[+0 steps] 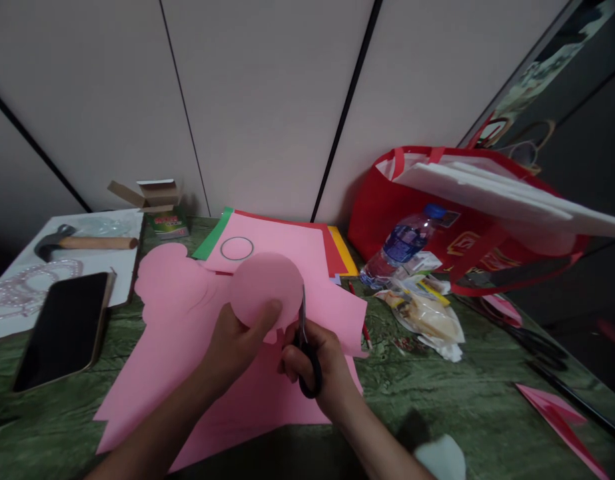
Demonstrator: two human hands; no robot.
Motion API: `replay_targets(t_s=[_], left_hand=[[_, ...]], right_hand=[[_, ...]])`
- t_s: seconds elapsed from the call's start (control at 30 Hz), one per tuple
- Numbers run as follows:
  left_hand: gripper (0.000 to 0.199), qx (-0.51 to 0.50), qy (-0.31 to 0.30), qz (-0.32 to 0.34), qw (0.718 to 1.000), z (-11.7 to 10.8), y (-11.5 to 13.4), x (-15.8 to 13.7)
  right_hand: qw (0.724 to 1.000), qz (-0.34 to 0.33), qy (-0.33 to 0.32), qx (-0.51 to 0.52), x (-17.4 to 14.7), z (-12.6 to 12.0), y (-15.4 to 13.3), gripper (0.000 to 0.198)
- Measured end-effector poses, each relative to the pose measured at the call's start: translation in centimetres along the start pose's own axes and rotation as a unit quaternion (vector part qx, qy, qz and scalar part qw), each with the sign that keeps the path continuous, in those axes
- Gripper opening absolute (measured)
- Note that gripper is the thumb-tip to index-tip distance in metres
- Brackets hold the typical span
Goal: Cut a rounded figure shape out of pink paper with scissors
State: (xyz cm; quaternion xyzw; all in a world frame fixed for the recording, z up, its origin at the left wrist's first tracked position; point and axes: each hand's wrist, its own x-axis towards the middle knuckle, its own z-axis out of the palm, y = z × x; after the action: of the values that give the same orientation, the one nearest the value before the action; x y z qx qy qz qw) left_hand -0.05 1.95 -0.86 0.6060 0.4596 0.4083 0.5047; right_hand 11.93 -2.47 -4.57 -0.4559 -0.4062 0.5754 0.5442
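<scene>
In my left hand (242,343) I pinch a round pink paper disc (264,283), thumb on its face near the lower edge. My right hand (320,363) has its fingers through the black handles of a pair of scissors (307,363). The scissor blades point away from me and lie along the disc's right edge. Beneath both hands spread large pink paper sheets (157,373), with curved cut edges at the upper left. Behind the disc, a dark ring-shaped outline (237,248) shows on another pink sheet lying over green, red and yellow ones.
At left are a hammer (97,243), a phone (64,330), clear beads (32,287) and an opened small box (164,213). At right stand a red bag (377,207) and a water bottle (402,243), near a plastic food packet (430,313) and a red pencil (366,327).
</scene>
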Motion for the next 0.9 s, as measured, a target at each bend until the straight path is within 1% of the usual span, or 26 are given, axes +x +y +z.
replay_targets(t_s=[0.07, 0.2, 0.27, 0.37, 0.43, 0.57, 0.67, 0.77, 0.9], left_hand=[[0.031, -0.001, 0.023, -0.006, 1.000, 0.10, 0.06, -0.14], [0.020, 0.004, 0.049, -0.013, 0.999, 0.00, 0.03, -0.27], [0.016, 0.008, 0.045, -0.010, 0.999, -0.12, -0.03, -0.21], [0.015, 0.016, 0.019, -0.009, 1.000, -0.21, 0.06, -0.13], [0.014, 0.024, 0.018, -0.018, 0.999, -0.17, 0.29, -0.14], [0.015, 0.030, 0.043, -0.031, 0.998, 0.00, 0.75, -0.26], [0.017, 0.024, 0.028, -0.028, 0.999, -0.01, 0.68, -0.26], [0.018, 0.016, 0.000, -0.019, 1.000, -0.20, 0.38, -0.11], [0.018, 0.022, 0.003, -0.009, 1.000, -0.39, 0.16, 0.05]], right_hand=[[1.000, 0.001, -0.006, -0.003, -0.06, 0.15, -0.02, 0.020], [1.000, 0.005, -0.009, -0.004, 0.02, 0.11, 0.07, 0.022], [1.000, -0.001, -0.009, -0.009, 0.15, -0.12, 0.09, 0.022], [1.000, -0.019, -0.013, -0.021, 0.34, -0.51, 0.02, 0.022], [0.999, -0.028, -0.016, -0.025, 0.39, -0.67, -0.04, 0.023], [0.999, -0.026, -0.017, -0.026, 0.30, -0.67, 0.00, 0.022], [0.999, -0.024, -0.014, -0.020, 0.18, -0.62, 0.18, 0.020], [1.000, -0.021, -0.014, -0.009, 0.18, -0.58, 0.37, 0.017], [1.000, -0.019, -0.004, 0.004, 0.29, -0.48, 0.45, 0.015]])
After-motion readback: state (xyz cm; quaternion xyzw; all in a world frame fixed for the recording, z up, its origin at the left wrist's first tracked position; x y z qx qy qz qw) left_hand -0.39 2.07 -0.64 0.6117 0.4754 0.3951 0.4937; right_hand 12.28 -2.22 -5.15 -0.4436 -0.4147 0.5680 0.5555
